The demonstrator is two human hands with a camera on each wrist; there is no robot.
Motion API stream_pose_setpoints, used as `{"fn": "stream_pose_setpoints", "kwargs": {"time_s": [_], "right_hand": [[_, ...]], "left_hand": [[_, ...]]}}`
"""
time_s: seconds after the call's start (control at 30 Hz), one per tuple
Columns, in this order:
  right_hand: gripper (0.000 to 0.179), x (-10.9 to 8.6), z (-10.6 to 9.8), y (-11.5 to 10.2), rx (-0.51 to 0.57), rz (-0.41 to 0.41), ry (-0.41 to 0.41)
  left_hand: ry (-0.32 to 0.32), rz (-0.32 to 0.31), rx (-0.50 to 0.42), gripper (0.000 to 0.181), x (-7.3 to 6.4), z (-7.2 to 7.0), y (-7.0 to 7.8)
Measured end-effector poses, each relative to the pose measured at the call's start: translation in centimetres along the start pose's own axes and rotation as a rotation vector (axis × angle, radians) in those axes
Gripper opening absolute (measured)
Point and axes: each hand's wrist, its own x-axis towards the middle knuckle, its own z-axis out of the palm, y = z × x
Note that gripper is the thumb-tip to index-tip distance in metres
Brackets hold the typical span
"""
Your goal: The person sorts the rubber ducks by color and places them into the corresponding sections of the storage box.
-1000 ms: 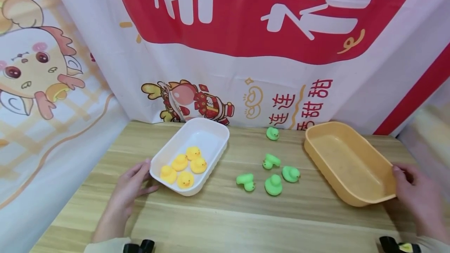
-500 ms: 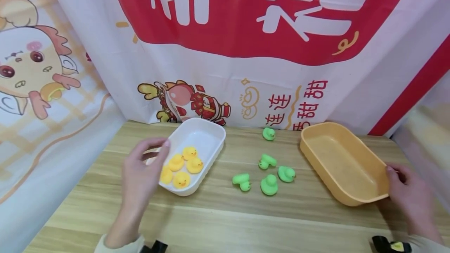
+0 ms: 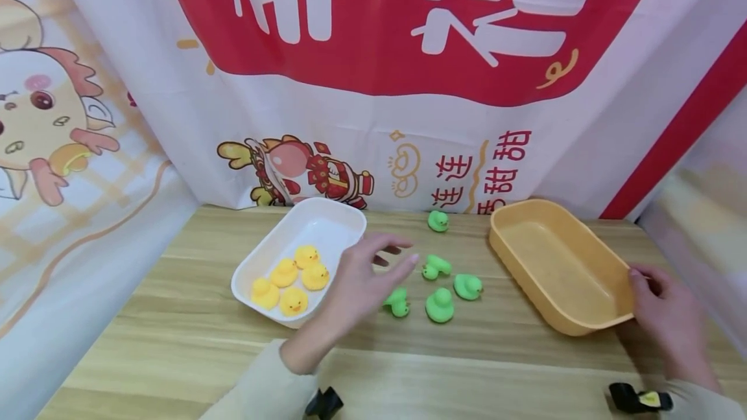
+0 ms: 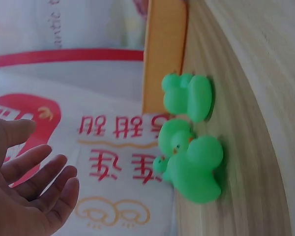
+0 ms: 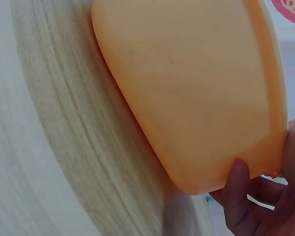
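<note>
My left hand [image 3: 364, 280] hovers over the table between the white bin and several green rubber ducks, holding nothing. Its fingers [image 4: 37, 162] are spread and loosely bent in the left wrist view, apart from the ducks. One green duck [image 3: 398, 303] lies partly hidden behind that hand; another green duck [image 3: 440, 306] sits just to its right. At the right, my right hand [image 3: 671, 313] grips the near right end of an orange plastic bin [image 3: 560, 264], with thumb and fingers at its rim in the right wrist view. No ducks are inside the orange bin.
A white bin [image 3: 245, 277] with several yellow rubber ducks [image 3: 294, 301] stands at the left. A lone green duck [image 3: 438, 221] sits at the table's back edge, before a printed cloth [image 3: 327, 109]. The wooden table [image 3: 408, 368] runs beneath everything.
My left hand has let go of the white bin's rim, lifted and moved right toward the green ducks. My right hand has kept its hold on the orange bin. The head view has shifted slightly.
</note>
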Motion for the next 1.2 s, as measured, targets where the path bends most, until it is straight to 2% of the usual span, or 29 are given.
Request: {"fn": "stream_pose_setpoints", "kwargs": {"time_s": [0.1, 0.23, 0.43, 0.57, 0.77, 1.2], "right_hand": [[0.052, 0.1, 0.1, 0.1, 0.005, -0.002, 0.008], [0.05, 0.0, 0.1, 0.4, 0.009, -0.008, 0.018], [0.054, -0.1, -0.2, 0.3, 0.019, 0.02, -0.008], [0.056, -0.2, -0.2, -0.2, 0.036, 0.072, -0.024], [0.056, 0.1, 0.2, -0.1, 0.034, 0.087, -0.013], [0.057, 0.1, 0.2, -0.3, 0.041, 0.116, -0.012]], "left_hand": [[-0.098, 0.02, 0.024, 0.027, 0.8, 1.7, 0.4], [-0.215, 0.006, 0.064, 0.03, 1.6, 4.3, 0.6], [-0.322, -0.006, 0.185, 0.036, 2.7, 8.5, 0.2], [-0.362, -0.024, 0.238, 0.036, 3.0, 10.4, -0.5], [-0.38, -0.05, 0.269, 0.037, 3.0, 11.5, -1.0], [-0.376, -0.09, 0.362, 0.041, 3.9, 12.5, -1.4]]}}
